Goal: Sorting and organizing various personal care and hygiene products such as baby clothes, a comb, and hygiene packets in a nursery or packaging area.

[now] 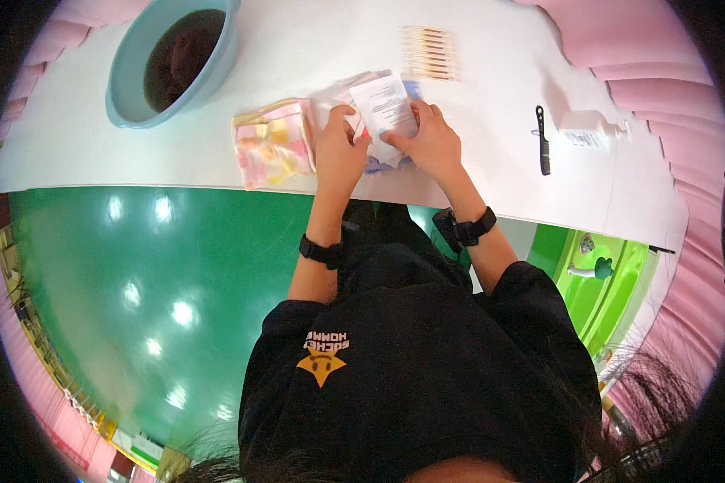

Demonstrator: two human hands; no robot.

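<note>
A white printed sheet (pixel 383 103) lies tilted over a flat plastic packet (pixel 345 91) close to the table's near edge. My right hand (pixel 433 143) has its thumb on the sheet and its fingers along the right side, closed on it. Curled at the packet's left side, my left hand (pixel 342 154) pinches its edge between thumb and fingers. Red and blue bits show around the sheet; what they belong to is partly hidden. Just left of that hand is a folded pink, yellow and white checked cloth (pixel 274 143).
A light-blue basin (pixel 123 88) with dark contents in liquid stands at the far left. Several cotton swabs (pixel 429 53) lie in a row at the back. To the right are a black comb (pixel 543 141) and a white pump bottle (pixel 586 130) on its side. Pink draped fabric (pixel 648 48) edges the white table.
</note>
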